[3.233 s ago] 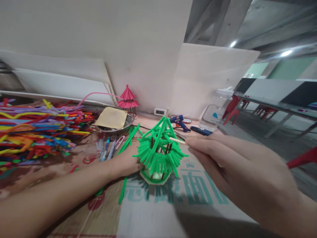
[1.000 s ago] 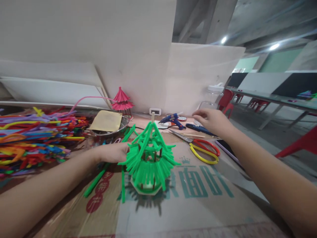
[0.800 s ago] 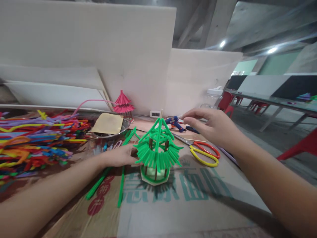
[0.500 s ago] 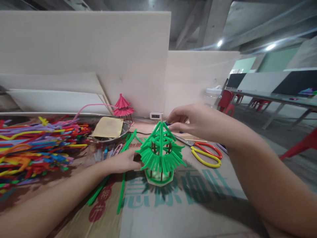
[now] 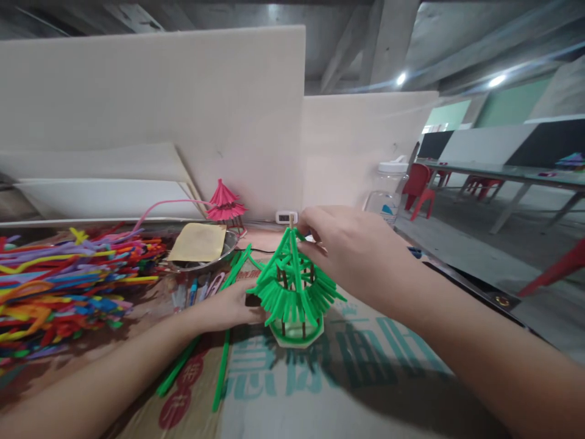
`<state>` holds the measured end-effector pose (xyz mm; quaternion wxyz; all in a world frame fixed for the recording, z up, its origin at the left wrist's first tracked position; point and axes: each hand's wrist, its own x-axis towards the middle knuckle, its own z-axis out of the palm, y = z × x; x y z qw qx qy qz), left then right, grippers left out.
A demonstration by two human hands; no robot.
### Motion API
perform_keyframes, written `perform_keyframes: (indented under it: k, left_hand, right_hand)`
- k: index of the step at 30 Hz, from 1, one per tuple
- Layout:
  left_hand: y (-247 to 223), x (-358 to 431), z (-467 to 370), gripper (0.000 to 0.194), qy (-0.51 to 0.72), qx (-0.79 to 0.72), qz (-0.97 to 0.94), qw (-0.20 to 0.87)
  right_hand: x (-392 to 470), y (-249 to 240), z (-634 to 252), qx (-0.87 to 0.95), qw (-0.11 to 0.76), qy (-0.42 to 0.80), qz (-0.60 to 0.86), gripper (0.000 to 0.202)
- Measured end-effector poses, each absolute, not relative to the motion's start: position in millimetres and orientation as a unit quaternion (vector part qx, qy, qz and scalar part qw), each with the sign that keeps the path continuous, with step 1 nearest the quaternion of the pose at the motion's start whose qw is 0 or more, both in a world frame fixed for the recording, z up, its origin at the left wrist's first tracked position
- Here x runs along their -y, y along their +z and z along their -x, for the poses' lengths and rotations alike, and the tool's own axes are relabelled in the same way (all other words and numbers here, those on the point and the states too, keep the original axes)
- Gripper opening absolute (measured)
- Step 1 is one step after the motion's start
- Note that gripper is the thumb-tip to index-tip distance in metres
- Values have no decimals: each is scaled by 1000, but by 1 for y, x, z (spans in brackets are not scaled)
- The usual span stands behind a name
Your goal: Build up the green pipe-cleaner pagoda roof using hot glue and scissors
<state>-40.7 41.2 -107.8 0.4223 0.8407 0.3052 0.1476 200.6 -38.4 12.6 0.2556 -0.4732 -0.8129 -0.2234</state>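
A small model pavilion [image 5: 296, 299] made of green pipe cleaners stands on the cardboard. It has thin brown posts, a pale octagonal base and a wooden stick poking from its peak. My left hand [image 5: 231, 310] is closed round its left side, with the fingertips hidden behind the fringed lower roof. At the right of the peak, my right hand [image 5: 350, 244] pinches a green pipe cleaner of the upper roof; its fingertips are partly covered. Loose green pipe cleaners [image 5: 221, 372] lie beside and beneath my left forearm.
A heap of colourful pipe cleaners [image 5: 68, 286] lies left. Behind are a metal bowl [image 5: 232, 242] bearing a yellowish card [image 5: 197, 241], a pink model pavilion [image 5: 223, 198], a small digital display [image 5: 286, 217] and a clear plastic bottle [image 5: 386, 204]. White boards [image 5: 150, 122] stand at the back.
My right hand has come down and left onto the pavilion's peak, its fingers closing there. The pavilion has turned slightly. The scissors are now hidden behind my right hand and arm.
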Motion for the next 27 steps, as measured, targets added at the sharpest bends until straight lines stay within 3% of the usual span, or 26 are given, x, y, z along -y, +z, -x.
perform_keyframes:
  k: [13, 23, 27]
  left_hand:
    - [-95, -30, 34, 37, 155, -344, -836, 399]
    - [-94, -21, 23, 39, 184, -342, -855, 345]
    - [-103, -20, 19, 34, 204, -380, -842, 326]
  right_hand:
    - [35, 8, -198, 803, 251, -266, 470, 19]
    - [27, 27, -218, 754, 280, -241, 542, 23]
    - [16, 29, -242, 771, 301, -163, 537, 32]
